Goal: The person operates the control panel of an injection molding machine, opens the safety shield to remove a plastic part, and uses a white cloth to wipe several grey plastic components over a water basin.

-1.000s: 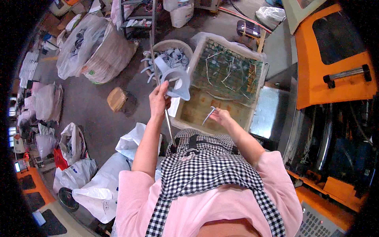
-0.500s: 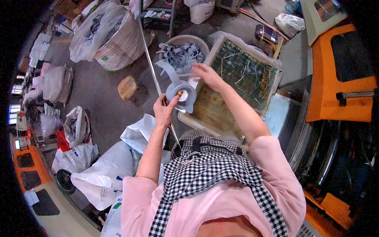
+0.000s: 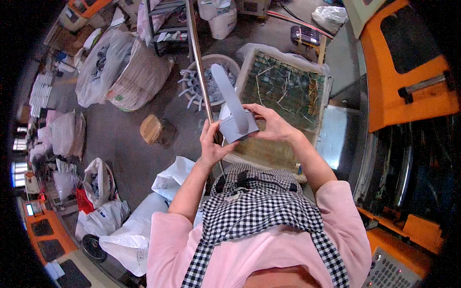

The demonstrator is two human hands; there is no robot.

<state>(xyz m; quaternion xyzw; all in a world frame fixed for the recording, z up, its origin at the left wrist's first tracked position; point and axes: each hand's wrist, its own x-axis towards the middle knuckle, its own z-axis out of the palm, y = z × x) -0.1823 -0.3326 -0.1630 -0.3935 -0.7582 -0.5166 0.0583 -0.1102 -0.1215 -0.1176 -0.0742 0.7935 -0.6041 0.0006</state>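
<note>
Between my two hands is a grey plastic part with a cup-like ring and a long curved strip rising from it. My left hand grips the ring's left side, thumb along its lower edge. On the other side, my right hand holds the ring with thumb and fingers. Whatever lies inside the ring is hidden. Just beyond, a round tub holds several similar grey plastic pieces. A shiny metal pole passes close by my left fingers down to the checked apron.
A large shallow water bin with green netting stands ahead right. To the left are a wooden stool, a big woven sack and white plastic bags. An orange machine borders the right side.
My right hand has come back from near the tub and taken hold of the grey plastic part. The part has turned, its strip now upright. The view has shifted slightly.
</note>
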